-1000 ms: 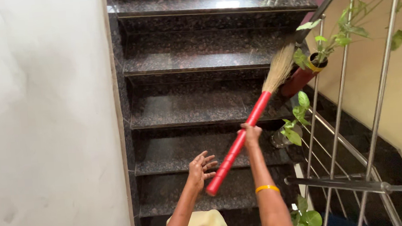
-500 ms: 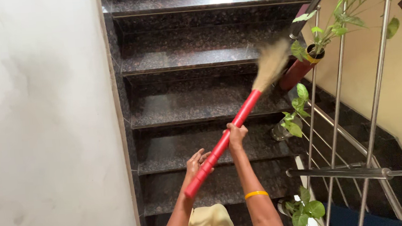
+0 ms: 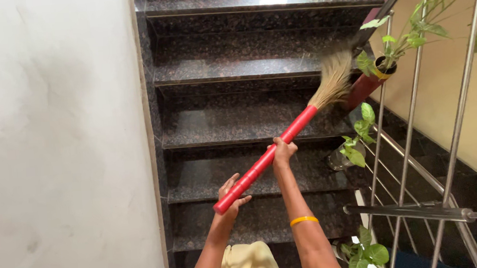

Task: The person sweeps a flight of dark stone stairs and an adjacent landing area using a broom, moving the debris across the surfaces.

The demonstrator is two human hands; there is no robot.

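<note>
A broom with a red handle (image 3: 263,161) and straw bristles (image 3: 332,80) slants up to the right over dark granite stairs (image 3: 249,122). My right hand (image 3: 282,149) grips the handle near its middle. My left hand (image 3: 231,199) is at the handle's lower end, palm under it, fingers partly spread; whether it grips is unclear. The bristles reach the right end of a higher step, next to a red plant pot (image 3: 365,86).
A white wall (image 3: 55,147) runs along the left. A steel railing (image 3: 418,138) lines the right side. Green leafy plants sit by it: one in the red pot, one in a glass jar (image 3: 341,156), one lower down (image 3: 364,251).
The broom's lower end has come down to my left hand, which was open and apart from it a second ago. The bristles swung left, then back toward the red pot.
</note>
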